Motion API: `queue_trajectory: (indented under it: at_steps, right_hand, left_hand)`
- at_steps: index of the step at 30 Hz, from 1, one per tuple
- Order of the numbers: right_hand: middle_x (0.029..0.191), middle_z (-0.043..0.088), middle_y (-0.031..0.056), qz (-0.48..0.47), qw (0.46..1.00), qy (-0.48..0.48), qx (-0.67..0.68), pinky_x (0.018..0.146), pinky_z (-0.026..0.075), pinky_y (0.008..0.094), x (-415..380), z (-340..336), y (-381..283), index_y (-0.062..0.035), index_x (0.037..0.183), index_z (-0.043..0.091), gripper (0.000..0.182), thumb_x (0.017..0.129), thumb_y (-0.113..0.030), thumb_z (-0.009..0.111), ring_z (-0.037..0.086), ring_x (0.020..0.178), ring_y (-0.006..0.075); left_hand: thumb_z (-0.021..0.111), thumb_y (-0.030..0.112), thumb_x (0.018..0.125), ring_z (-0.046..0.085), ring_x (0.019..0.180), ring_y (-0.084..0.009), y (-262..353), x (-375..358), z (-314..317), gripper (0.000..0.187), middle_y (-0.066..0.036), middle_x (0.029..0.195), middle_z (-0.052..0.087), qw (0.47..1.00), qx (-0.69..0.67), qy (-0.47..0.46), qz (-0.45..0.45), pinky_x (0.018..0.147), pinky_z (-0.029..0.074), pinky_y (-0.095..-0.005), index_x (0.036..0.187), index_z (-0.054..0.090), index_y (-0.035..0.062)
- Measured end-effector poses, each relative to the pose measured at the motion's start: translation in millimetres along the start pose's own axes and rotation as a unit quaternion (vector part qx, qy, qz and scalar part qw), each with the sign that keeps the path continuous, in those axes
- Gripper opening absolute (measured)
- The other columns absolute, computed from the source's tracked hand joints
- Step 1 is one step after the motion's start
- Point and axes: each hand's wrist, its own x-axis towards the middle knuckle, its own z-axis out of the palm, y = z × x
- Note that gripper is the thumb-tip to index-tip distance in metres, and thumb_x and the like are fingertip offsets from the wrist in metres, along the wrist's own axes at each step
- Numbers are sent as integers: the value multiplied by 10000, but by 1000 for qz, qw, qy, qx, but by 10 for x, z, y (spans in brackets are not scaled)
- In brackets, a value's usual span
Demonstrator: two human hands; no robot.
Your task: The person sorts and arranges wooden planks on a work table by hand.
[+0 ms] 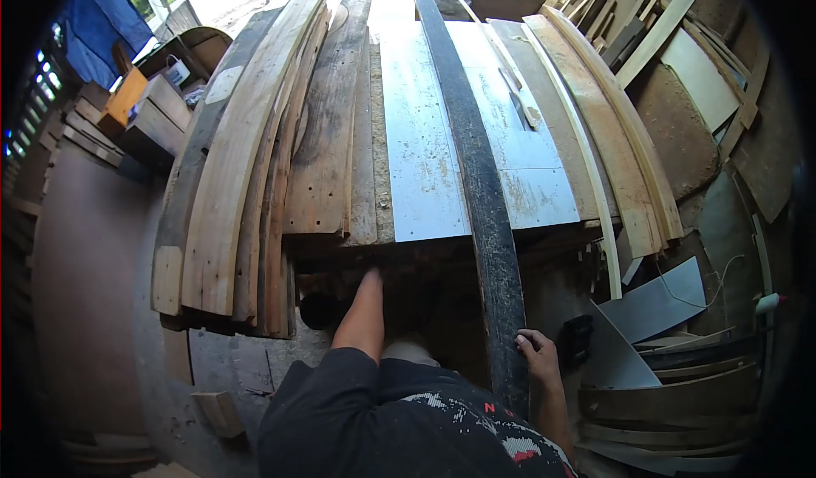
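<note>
A long black board runs from the far edge of the workbench toward my body and overhangs the near edge. My right hand rests against the right edge of this board near its close end, fingers bent around the edge. My left arm reaches into the dark space under the bench top, where my left hand is mostly lost in shadow; its fingers cannot be made out. White panels lie on the bench beneath the black board.
Wooden planks are stacked on the bench's left side, with more boards on its right. Wood offcuts and panels lean at the right. A wood block lies on the floor at lower left.
</note>
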Motion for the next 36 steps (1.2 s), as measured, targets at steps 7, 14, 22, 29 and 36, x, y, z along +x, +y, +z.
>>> queue_trajectory:
  at_steps: [7,14,22,29,36]
  right_hand:
    - [848,661,24,-3,1000,3,-18,721,479,228,34,8,-12,17,1056,666,211,914,-134,626,587,762,80]
    - [833,651,13,-11,1000,8,-15,712,470,222,29,37,-36,17,1058,666,214,903,-129,639,571,744,77]
    - [849,659,24,-5,999,13,34,659,470,234,-98,-62,-11,-2,1071,664,213,911,-138,631,592,730,92]
    - [897,657,41,-20,992,-1,127,697,477,251,-214,-63,31,15,1074,657,233,912,-148,625,592,752,106]
    - [897,670,54,-65,989,-27,130,693,494,239,-182,66,83,19,1081,656,246,922,-166,626,615,772,102]
  left_hand:
    - [591,319,908,566,1145,-280,-41,-15,-313,478,-145,1227,609,998,33,47,25,966,445,-365,1279,561,19]
    - [610,339,890,582,1127,-295,-694,-344,-204,504,-156,1209,623,973,200,99,56,954,453,-370,1276,566,18]
    - [642,359,886,666,850,-230,-524,-966,-65,420,-131,982,681,814,461,-263,237,786,530,-365,1118,634,9]
    - [578,267,929,591,731,-191,795,-1719,-343,192,-59,880,610,956,-137,-74,247,645,507,-361,1011,588,93]
    - [580,217,851,545,1009,-222,1415,-1940,-363,562,-120,1172,541,976,-116,97,158,717,493,-360,1353,419,24]
